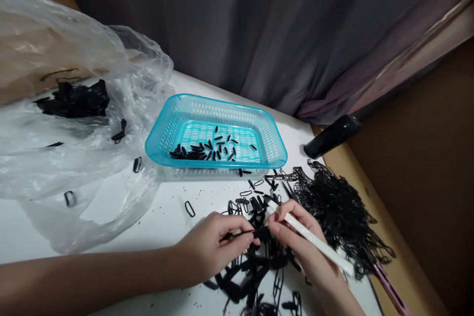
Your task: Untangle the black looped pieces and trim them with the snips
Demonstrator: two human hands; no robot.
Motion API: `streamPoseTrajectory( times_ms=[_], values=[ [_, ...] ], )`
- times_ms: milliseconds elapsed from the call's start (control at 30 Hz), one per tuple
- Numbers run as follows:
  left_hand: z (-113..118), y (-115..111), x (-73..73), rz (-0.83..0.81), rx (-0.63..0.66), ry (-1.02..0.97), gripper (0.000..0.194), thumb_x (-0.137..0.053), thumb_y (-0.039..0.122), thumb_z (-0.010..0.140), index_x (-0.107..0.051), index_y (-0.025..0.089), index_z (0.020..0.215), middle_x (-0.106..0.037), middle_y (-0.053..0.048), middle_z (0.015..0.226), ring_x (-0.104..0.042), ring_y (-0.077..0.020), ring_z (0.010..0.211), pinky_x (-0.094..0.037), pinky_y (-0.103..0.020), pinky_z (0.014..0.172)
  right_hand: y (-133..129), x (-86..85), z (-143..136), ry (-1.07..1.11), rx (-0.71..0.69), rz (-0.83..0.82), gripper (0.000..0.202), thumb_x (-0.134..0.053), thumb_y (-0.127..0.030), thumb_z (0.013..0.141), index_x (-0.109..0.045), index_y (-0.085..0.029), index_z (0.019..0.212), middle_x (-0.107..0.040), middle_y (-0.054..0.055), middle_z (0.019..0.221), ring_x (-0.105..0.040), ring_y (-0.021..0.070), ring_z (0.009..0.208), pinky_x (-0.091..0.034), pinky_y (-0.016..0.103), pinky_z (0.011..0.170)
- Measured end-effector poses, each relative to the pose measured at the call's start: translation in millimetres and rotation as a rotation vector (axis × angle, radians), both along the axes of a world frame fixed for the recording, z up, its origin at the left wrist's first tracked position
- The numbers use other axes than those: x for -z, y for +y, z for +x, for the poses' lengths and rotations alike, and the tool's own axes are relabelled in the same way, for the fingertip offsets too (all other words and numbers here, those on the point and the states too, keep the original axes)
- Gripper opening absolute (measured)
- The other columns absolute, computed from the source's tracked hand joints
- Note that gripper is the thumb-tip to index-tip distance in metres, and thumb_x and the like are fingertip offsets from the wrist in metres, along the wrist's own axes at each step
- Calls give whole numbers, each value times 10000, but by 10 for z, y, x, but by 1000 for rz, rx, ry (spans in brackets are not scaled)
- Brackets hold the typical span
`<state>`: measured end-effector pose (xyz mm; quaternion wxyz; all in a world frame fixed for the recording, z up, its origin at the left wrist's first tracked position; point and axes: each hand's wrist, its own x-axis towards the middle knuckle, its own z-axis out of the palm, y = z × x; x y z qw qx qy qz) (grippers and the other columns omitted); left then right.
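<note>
Wht tool diag, tip fwd-L

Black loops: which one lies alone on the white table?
The loop between the blue basket and left forearm; the others lie on the clear plastic bag or among the black pieces farther right.

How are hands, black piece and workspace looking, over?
Left hand pinching black piece. Right hand holding white tool. Loose black pieces crowd around both hands.
</note>
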<state>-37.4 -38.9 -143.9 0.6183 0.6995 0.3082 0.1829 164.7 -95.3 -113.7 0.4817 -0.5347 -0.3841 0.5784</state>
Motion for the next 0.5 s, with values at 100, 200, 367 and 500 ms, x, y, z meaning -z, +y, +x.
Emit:
streamPoseTrajectory(
  times_ms=[100,200,367,500],
  values=[
    [-10,2,7,-8,-37,-21,330,-487,416,945,-702,184,850,-442,57,540,-337,-116,504,-271,-244,494,11,12,20,5,-13,-1,224,-801,-292,808,-590,-217,805,-678,-18,781,-526,98,656,-406,196,620],
    [-10,-3,26,-36,-54,-29,341,-479,445,944,-687,190,856,-520,36,588,-389,-130,539,-321,-250,539,5,17,28,-8,-42,8,226,-815,-274,792,-598,-221,822,-690,-12,834,-545,101,684,-420,201,639],
    [-13,-1,-14,-73,-4,-75,332,-475,449,949,-655,178,881,-498,40,624,-400,-131,574,-302,-257,549,-63,28,-24,-147,6,159,214,-791,-214,810,-580,-245,815,-695,-18,876,-631,131,751,-488,238,690],
    [-9,19,-58,-26,43,-84,462,-333,417,1016,-627,176,754,-486,38,576,-474,-137,583,-372,-269,626,-102,46,-69,-331,73,359,191,-752,-240,844,-580,-250,763,-738,16,844,-683,192,779,-512,329,752]
  ],
)
